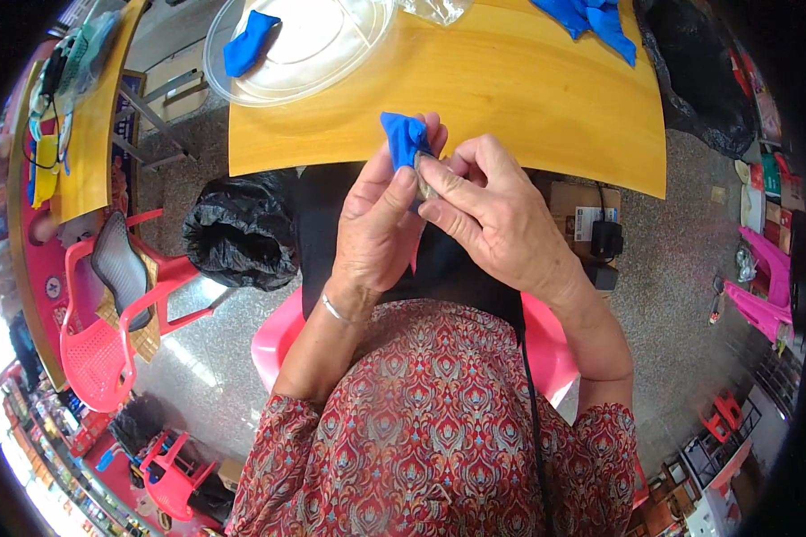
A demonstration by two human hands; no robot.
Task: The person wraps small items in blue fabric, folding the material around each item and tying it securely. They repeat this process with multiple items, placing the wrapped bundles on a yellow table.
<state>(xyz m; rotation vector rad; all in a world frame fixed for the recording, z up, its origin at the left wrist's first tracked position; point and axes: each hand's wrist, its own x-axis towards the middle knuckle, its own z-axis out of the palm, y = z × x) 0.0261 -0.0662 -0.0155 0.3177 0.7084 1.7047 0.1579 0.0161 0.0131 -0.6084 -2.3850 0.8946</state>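
Just off the near edge of the yellow table, my left hand grips a small blue cloth piece between thumb and fingers. My right hand is closed on a small pale, greyish thing against the cloth's lower side. Its kind is too hidden by the fingers to tell. Both hands meet over my lap. Farther left, a similar blue cloth piece lies on a round clear plastic tray. More blue cloth rests at the table's far right.
A clear plastic bag lies beside the tray. Black plastic bags hang at the table's right and stand open below its left side. A red chair is to the left. Under the table's right side sits a cardboard box.
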